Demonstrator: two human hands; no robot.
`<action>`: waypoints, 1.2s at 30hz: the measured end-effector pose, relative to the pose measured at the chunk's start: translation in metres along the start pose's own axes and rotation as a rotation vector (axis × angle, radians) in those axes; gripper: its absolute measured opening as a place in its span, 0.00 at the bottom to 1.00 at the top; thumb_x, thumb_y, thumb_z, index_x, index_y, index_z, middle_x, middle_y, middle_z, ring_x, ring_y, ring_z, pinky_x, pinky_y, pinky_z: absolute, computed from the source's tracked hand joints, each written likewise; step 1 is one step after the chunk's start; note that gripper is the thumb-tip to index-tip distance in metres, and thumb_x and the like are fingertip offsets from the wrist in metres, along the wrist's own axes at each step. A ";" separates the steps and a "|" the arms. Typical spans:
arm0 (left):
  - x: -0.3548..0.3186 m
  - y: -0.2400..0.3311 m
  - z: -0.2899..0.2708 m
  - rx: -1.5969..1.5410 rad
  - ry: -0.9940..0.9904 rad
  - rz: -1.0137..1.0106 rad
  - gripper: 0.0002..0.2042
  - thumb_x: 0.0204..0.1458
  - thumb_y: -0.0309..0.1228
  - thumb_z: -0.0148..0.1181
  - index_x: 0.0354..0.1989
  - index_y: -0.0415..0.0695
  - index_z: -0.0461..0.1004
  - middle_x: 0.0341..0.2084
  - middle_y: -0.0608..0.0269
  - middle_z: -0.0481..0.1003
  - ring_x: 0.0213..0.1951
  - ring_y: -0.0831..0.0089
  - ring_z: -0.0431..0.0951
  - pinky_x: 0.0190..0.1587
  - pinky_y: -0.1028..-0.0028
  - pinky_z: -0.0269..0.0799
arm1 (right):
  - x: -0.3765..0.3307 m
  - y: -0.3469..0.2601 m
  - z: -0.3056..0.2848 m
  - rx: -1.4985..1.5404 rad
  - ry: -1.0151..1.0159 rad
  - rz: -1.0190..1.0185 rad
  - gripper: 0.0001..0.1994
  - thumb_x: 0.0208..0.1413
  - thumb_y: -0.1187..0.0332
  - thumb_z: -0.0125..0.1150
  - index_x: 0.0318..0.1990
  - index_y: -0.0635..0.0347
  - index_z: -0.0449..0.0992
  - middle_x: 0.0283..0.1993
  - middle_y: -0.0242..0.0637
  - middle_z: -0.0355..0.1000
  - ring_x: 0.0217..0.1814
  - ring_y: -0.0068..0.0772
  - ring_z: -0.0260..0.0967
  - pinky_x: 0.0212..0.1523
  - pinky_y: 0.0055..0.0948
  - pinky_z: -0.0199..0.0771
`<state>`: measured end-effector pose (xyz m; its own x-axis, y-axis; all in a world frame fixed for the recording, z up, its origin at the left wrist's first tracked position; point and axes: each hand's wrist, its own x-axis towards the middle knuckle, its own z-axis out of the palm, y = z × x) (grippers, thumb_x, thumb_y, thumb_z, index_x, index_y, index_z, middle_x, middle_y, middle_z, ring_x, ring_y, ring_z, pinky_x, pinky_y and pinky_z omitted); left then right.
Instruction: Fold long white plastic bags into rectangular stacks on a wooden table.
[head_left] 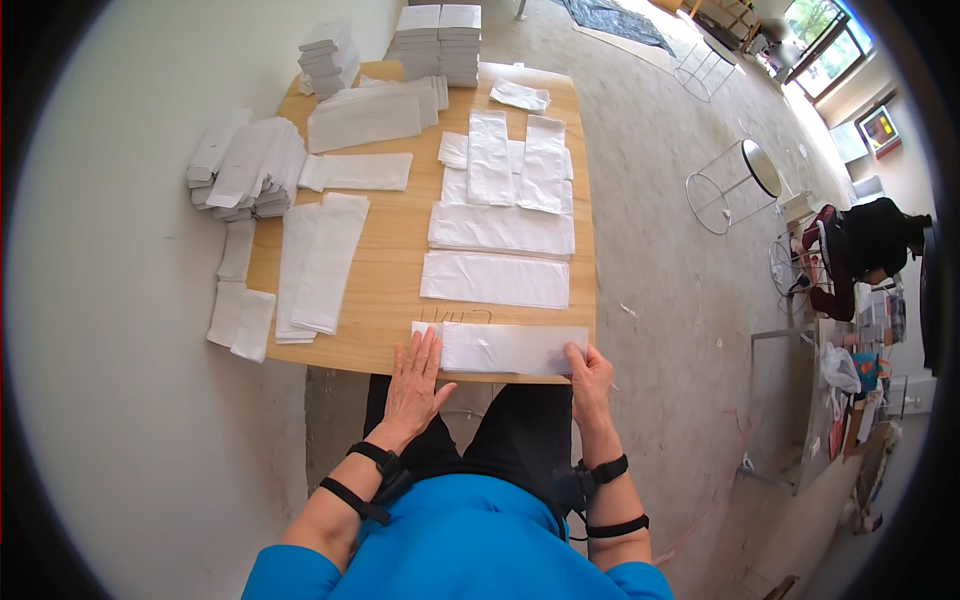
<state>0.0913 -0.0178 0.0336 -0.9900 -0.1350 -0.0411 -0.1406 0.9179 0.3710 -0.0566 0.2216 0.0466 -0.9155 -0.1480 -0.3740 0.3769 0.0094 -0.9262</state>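
Observation:
A long flat white strip [505,348], thin like a paper or plastic sleeve, lies along the near edge of the wooden table [390,270]. On its left end my left hand [410,380] rests with the fingers stretched out flat. My right hand [590,378] pinches the strip's right end between thumb and fingers, at the table's right corner. Just beyond is another white strip [495,279], lying parallel. Farther off, more strips [500,228] overlap, with two shorter folded white pieces [489,160] laid crosswise on top.
White strips [325,265] and a large heap of folded white pieces [250,165] cover the table's left side by the wall. Tall white stacks [440,45] stand at the far edge. Right of the table are a round stool [760,168] and a person [865,245] near a cluttered workbench.

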 end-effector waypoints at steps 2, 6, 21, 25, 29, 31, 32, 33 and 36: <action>0.000 0.000 0.000 0.006 -0.010 0.005 0.40 0.52 0.41 0.61 0.69 0.39 0.46 0.70 0.54 0.45 0.71 0.57 0.42 0.70 0.53 0.36 | 0.004 0.006 -0.002 -0.052 0.052 0.002 0.09 0.60 0.68 0.58 0.39 0.65 0.77 0.33 0.30 0.75 0.32 0.19 0.70 0.34 0.23 0.73; 0.000 0.000 -0.001 0.031 -0.038 0.032 0.40 0.52 0.41 0.61 0.69 0.41 0.47 0.70 0.59 0.45 0.71 0.58 0.41 0.70 0.52 0.34 | 0.020 0.026 -0.011 -0.131 0.118 -0.002 0.09 0.59 0.68 0.57 0.39 0.66 0.76 0.32 0.28 0.74 0.31 0.17 0.68 0.33 0.21 0.71; -0.002 -0.001 -0.015 -0.013 -0.058 0.024 0.37 0.51 0.40 0.62 0.68 0.44 0.52 0.70 0.59 0.46 0.71 0.57 0.40 0.70 0.50 0.31 | 0.014 0.001 0.016 -1.145 0.662 -0.827 0.12 0.53 0.67 0.60 0.41 0.66 0.73 0.34 0.43 0.74 0.30 0.38 0.72 0.34 0.36 0.72; 0.001 -0.005 -0.021 -0.039 0.201 -0.008 0.27 0.52 0.35 0.61 0.61 0.44 0.62 0.62 0.57 0.60 0.64 0.58 0.58 0.65 0.56 0.51 | -0.020 -0.005 0.080 -0.507 0.045 -0.485 0.09 0.55 0.76 0.56 0.42 0.65 0.74 0.36 0.45 0.75 0.32 0.37 0.74 0.35 0.31 0.73; 0.023 0.004 -0.019 -0.496 0.202 -0.304 0.12 0.50 0.26 0.59 0.43 0.41 0.70 0.38 0.55 0.70 0.41 0.57 0.73 0.43 0.63 0.69 | -0.016 0.033 0.120 -0.266 -0.151 -0.219 0.08 0.58 0.75 0.53 0.43 0.67 0.75 0.35 0.39 0.77 0.38 0.26 0.76 0.40 0.23 0.75; 0.029 0.002 -0.016 -0.565 0.168 -0.374 0.09 0.50 0.24 0.58 0.39 0.40 0.70 0.32 0.55 0.70 0.34 0.58 0.73 0.37 0.64 0.70 | -0.010 0.043 0.130 -0.373 -0.167 -0.221 0.08 0.58 0.76 0.52 0.42 0.67 0.75 0.34 0.39 0.78 0.37 0.26 0.77 0.40 0.24 0.76; 0.030 -0.004 -0.007 -0.523 0.182 -0.365 0.08 0.50 0.25 0.59 0.38 0.40 0.69 0.32 0.54 0.70 0.34 0.56 0.73 0.36 0.63 0.70 | -0.008 0.046 0.132 -0.374 -0.175 -0.221 0.08 0.58 0.76 0.52 0.42 0.67 0.75 0.34 0.39 0.78 0.37 0.26 0.77 0.40 0.24 0.76; 0.032 -0.008 0.001 -0.483 0.193 -0.353 0.08 0.50 0.25 0.59 0.37 0.40 0.69 0.32 0.54 0.69 0.34 0.55 0.73 0.36 0.62 0.70 | -0.006 0.048 0.133 -0.378 -0.143 -0.226 0.08 0.57 0.75 0.52 0.41 0.67 0.75 0.34 0.42 0.78 0.36 0.32 0.77 0.39 0.27 0.76; 0.034 -0.018 0.014 -0.399 0.248 -0.312 0.08 0.50 0.27 0.59 0.36 0.40 0.68 0.33 0.52 0.69 0.34 0.52 0.73 0.35 0.61 0.70 | -0.006 0.046 0.138 -0.408 -0.113 -0.223 0.08 0.56 0.75 0.53 0.40 0.67 0.75 0.33 0.45 0.78 0.35 0.38 0.78 0.38 0.30 0.76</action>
<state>0.0604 -0.0333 0.0125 -0.8629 -0.5054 -0.0042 -0.3634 0.6146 0.7001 -0.0141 0.0869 0.0130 -0.9382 -0.2971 -0.1774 0.0661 0.3495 -0.9346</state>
